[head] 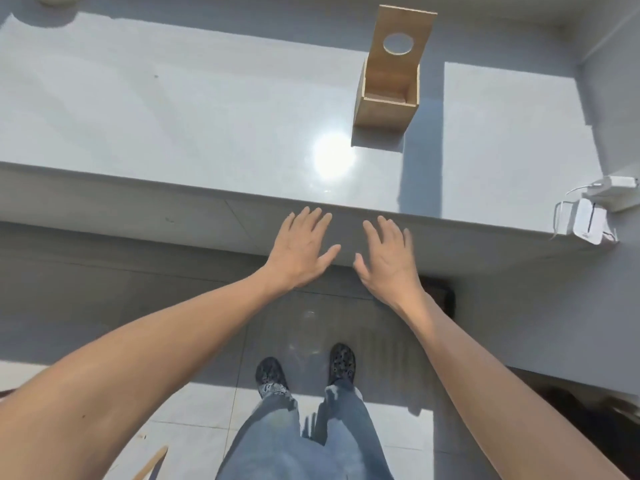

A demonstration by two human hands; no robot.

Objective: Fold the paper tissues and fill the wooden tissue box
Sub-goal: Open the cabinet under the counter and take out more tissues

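left hand (300, 251): you hold it flat and spread, palm down, fingers pointing away from you toward the counter edge, thumb angled inward toward the other hand; it grips nothing.
right hand (387, 259): same pose, mirrored; open, palm down, fingers fanned, thumb pointing in toward your left thumb, holding nothing.
gap between hands: the two thumbs come near each other but stay apart.
forearms: both bare, reaching forward from the lower corners and converging toward the middle, your left crossing in from the lower left, your right from the lower right.
hand height: your hands hang in front of the counter's front face, just below its top edge; you cannot tell whether the fingertips touch it.
counter (173, 109): pale grey, glossy, with a bright glare spot near the front edge ahead of your hands.
wooden tissue box (386, 110): stands upright on the counter, beyond your hands and slightly to the right, well apart from both; its top is open.
lid (401, 39): a wooden panel with a round hole, raised upright at the back of the box.
box contents: the inside is in shadow, so what it holds is unclear.
white device (585, 225): sits at the counter's right end with a cable, far from your right hand.
shoes (341, 363): dark, on the tiled floor below your hands, with jeans legs above them.
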